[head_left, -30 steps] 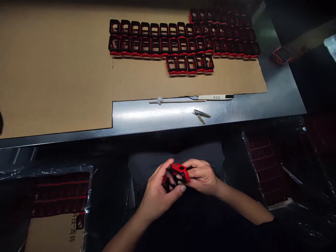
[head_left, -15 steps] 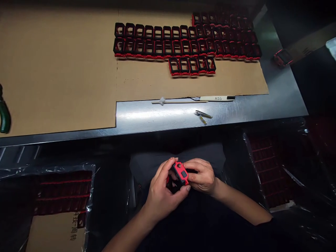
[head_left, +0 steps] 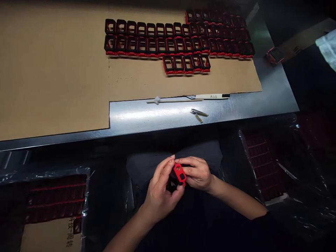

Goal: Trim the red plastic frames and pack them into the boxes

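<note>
Both my hands are low in front of me, above a dark grey cloth on my lap. My left hand (head_left: 160,190) and my right hand (head_left: 196,173) together pinch a small red and black plastic frame (head_left: 180,174). Its red face, with two small openings, points up. My fingers and the frame's own body hide its lower black part. Many similar black frames with red bases (head_left: 157,45) stand in tight rows on a cardboard sheet (head_left: 57,87) on the steel table, beyond reach of my hands.
On the steel table (head_left: 157,117) lie a small pair of tweezers (head_left: 198,114), a white stick (head_left: 173,100) and a labelled white strip marked A55 (head_left: 213,96). Plastic-wrapped stacks of red parts (head_left: 56,201) sit lower left, with more (head_left: 262,164) lower right. One loose frame (head_left: 274,55) lies far right.
The frame has turned in my fingers, and its red face now points up and looks narrower. My hands have drawn closer together. The view has shifted slightly, and a green-handled tool at the left edge has gone.
</note>
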Demonstrator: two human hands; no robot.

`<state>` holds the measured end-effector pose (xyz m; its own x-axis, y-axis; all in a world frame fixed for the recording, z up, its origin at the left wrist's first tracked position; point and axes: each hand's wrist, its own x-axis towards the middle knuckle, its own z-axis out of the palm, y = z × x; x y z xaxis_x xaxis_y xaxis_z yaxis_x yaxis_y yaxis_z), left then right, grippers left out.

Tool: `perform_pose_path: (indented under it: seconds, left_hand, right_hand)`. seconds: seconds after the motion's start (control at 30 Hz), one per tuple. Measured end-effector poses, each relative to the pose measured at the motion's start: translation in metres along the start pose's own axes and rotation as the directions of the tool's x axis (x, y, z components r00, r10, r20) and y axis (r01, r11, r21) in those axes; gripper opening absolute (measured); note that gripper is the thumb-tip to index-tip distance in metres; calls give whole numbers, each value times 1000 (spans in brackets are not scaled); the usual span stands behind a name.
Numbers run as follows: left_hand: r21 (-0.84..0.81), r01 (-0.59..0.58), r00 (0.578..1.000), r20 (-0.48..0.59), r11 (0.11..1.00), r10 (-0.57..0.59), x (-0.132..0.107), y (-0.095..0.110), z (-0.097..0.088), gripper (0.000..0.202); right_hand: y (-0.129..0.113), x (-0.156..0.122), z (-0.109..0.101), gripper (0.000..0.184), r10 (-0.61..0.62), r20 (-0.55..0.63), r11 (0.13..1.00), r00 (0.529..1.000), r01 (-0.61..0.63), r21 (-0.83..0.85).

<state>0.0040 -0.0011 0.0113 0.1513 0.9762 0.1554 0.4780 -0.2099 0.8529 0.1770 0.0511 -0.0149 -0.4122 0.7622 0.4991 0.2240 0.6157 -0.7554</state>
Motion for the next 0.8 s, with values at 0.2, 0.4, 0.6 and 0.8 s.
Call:
perform_pose_path:
  seconds: [0.2,0.4,0.6,0.8]
  left_hand:
    - [18,48,999,-24,999,-48,-2,-2,1,79]
    - [-132,147,988,-20,980,-151,-6,0,6,95]
    - [-258,238,971,73,936,-226,-7,-7,0,91]
    - [-158,-14,989,142,987,37,-4,-9,-2,76]
  right_hand:
    - [-1,1,0,12,33,17,999,999,-34,29]
    - [0,0,-1,12,47,29,997,998,-49,58]
    - [-5,7,-23,14,362,220,820,906,-422,387]
    - [-11,23,-42,39,525,751,54,402,-895,442]
